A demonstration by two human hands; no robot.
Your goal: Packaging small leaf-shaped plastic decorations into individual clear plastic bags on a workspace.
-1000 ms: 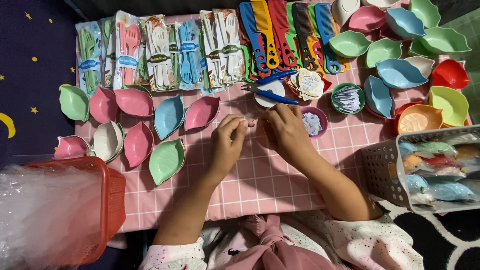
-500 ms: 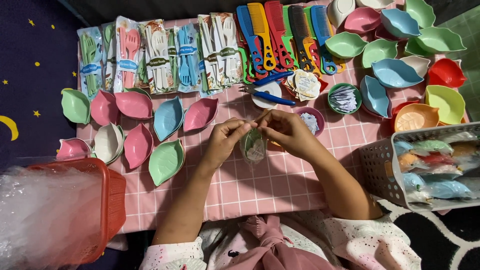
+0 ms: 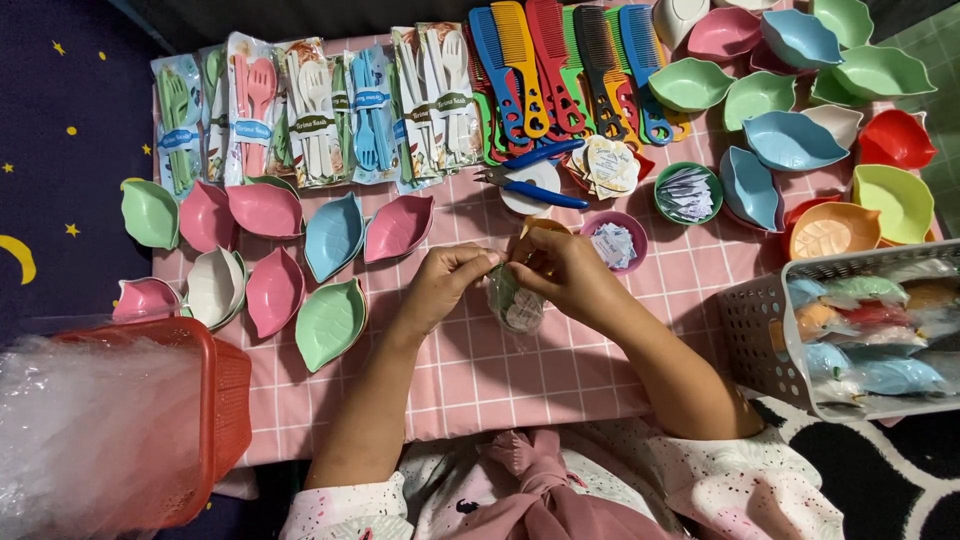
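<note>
Small clear bag (image 3: 517,305) hangs at centre frame, its neck pinched by both my hands, left hand (image 3: 445,285) and right hand (image 3: 565,275) closed on it. I judge it best to keep the pinch tight and the bag upright over the pink checked desk (image 3: 520,380) while sealing.

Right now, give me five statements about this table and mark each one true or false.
1. Both hands, the left hand and the right hand, hold a small clear bag. True.
2. The red basket stands at the person's right. False: it stands at their left; the white basket is at their right.
3. Combs lie at the far edge of the pink cloth. True.
4. The blue scissors are in the right hand. False: they lie on the cloth beyond the hands.
5. The leaf bowls are all one colour. False: they are pink, blue, green and white.
</note>
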